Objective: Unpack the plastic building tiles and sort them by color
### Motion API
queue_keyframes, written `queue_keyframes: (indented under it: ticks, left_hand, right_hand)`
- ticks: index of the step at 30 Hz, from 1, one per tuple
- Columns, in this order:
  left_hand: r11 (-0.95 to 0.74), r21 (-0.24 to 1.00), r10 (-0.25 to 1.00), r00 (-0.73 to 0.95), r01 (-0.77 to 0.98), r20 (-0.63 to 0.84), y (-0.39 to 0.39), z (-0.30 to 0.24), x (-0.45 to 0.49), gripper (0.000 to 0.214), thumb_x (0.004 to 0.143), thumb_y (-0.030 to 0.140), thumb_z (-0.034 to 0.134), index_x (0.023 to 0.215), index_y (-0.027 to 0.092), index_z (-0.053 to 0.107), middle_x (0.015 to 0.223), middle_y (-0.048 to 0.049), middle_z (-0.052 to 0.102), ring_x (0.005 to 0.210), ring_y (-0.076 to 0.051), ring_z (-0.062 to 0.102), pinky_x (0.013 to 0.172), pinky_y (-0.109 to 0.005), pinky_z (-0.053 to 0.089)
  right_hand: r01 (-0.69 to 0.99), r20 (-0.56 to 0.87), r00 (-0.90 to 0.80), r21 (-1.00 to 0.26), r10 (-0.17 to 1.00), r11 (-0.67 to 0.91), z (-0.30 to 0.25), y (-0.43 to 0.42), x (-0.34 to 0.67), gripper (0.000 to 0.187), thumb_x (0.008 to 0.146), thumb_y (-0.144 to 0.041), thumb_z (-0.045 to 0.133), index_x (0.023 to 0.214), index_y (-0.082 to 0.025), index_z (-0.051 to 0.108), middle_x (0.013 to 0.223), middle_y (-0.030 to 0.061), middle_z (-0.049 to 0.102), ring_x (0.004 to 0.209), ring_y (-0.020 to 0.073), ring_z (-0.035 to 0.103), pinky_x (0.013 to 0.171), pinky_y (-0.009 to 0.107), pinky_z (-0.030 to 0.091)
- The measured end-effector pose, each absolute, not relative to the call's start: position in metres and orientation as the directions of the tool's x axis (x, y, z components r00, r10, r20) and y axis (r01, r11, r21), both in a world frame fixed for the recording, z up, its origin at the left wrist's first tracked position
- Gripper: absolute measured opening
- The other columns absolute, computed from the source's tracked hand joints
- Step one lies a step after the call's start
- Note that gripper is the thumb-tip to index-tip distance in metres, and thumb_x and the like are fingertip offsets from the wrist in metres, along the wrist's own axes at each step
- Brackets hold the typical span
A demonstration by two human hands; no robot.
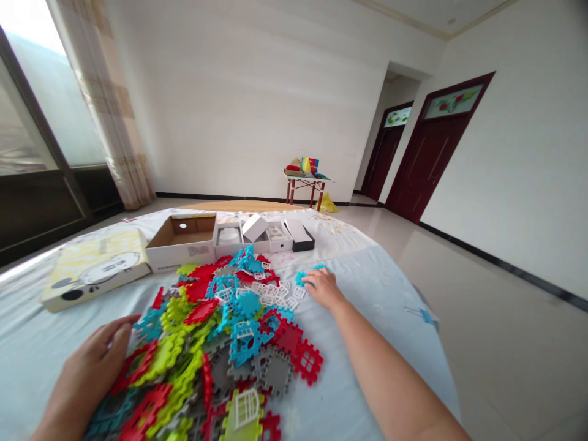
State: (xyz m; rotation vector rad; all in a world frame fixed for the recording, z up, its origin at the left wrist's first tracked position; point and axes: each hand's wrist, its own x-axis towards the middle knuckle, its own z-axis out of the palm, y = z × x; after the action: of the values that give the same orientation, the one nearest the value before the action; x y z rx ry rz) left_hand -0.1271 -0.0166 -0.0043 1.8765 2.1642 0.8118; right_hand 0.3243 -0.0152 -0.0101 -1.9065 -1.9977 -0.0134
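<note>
A heap of interlocking plastic building panels (248, 303) with toothed edges, in red, lime, blue and grey, spreads over the table's middle. Beyond its right side, my right hand (324, 289) has its fingers closed on a blue building panel (301, 278), mostly covered by the hand. My left hand (94, 361) lies by the heap's left edge, fingers stretched out beside a blue panel and a red panel (138, 365); nothing shows in it. Small white window-frame pieces (271, 293) lie between the heap and my right hand.
Along the table's far side stand an open cardboard box (184, 248), its yellow-and-white lid (98, 266) with a cartoon face, and several small white boxes (280, 237). A pale blue cloth (395, 343) covers the round table. A small side table (305, 179) stands by the wall.
</note>
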Motion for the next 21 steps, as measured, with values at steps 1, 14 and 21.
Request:
queue_keyframes:
  ticks: [1, 14, 21]
  left_hand:
    - [0.064, 0.497, 0.954, -0.199, 0.865, 0.223, -0.016, -0.005, -0.127, 0.047, 0.081, 0.046, 0.031, 0.108, 0.021, 0.061, 0.094, -0.0053, 0.065, 0.078, -0.021, 0.060, 0.070, -0.029, 0.046]
    - [0.094, 0.454, 0.963, -0.197, 0.886, 0.184, -0.013, -0.009, -0.130, 0.050, 0.083, 0.048, 0.026, 0.112, 0.021, 0.058, 0.102, -0.0059, 0.063, 0.083, -0.021, 0.059, 0.073, -0.029, 0.045]
    - [0.102, 0.442, 0.963, -0.200, 0.891, 0.180, -0.017, -0.004, -0.125, 0.055, 0.082, 0.049, 0.022, 0.112, 0.021, 0.057, 0.102, -0.0069, 0.063, 0.083, -0.022, 0.059, 0.074, -0.030, 0.045]
  right_hand:
    - [0.968, 0.267, 0.005, -0.242, 0.964, 0.062, -0.011, -0.014, 0.324, 0.025, 0.082, -0.031, 0.050, 0.102, -0.034, 0.065, 0.116, -0.0014, 0.060, 0.108, 0.0218, 0.045, 0.088, 0.037, 0.032]
    - [0.965, 0.341, 0.204, -0.227, 0.917, -0.130, -0.020, -0.010, 0.335, 0.031, 0.083, -0.035, 0.048, 0.111, -0.028, 0.059, 0.117, 0.0024, 0.058, 0.108, 0.0226, 0.043, 0.086, 0.035, 0.032]
    - [0.974, 0.328, 0.166, -0.202, 0.930, -0.103, -0.017, -0.012, 0.333, 0.024, 0.081, -0.042, 0.052, 0.098, -0.032, 0.066, 0.107, 0.0021, 0.061, 0.102, 0.0228, 0.044, 0.084, 0.037, 0.029]
